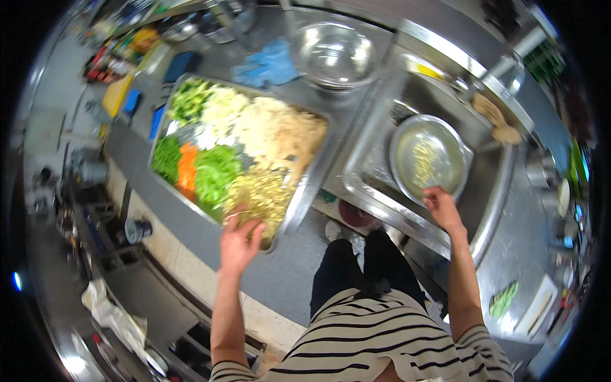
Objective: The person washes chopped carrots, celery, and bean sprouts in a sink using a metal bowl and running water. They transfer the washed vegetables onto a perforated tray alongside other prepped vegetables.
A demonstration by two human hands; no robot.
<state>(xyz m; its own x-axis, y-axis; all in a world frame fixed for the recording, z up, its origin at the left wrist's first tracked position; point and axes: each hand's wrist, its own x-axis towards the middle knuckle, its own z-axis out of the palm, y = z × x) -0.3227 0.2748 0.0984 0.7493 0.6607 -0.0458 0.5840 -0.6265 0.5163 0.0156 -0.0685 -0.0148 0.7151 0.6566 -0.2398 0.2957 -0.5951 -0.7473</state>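
Note:
On the left, my left hand (241,241) rests at the near corner of a metal tray (305,200), its fingers spread over a heap of bean sprouts (262,196). My right hand (440,206) is at the near rim of a metal bowl (403,157) in the sink; blur hides whether its fingers grip the rim or anything else. Inside that bowl, a small cluster of pale yellow sprouts (424,160) lies in what looks like water. The tray also bears shredded carrot (187,164), chopped green leaves (217,174), dark green herbs (165,157) and a pale shredded heap (277,129).
An upright-standing metal bowl (336,57) and a blue cloth or glove (267,64) are behind the tray. The steel sink (482,200) has a raised rim. A brown brush or sponge (494,119) lies on its far edge. A green cloth (503,300) is at right.

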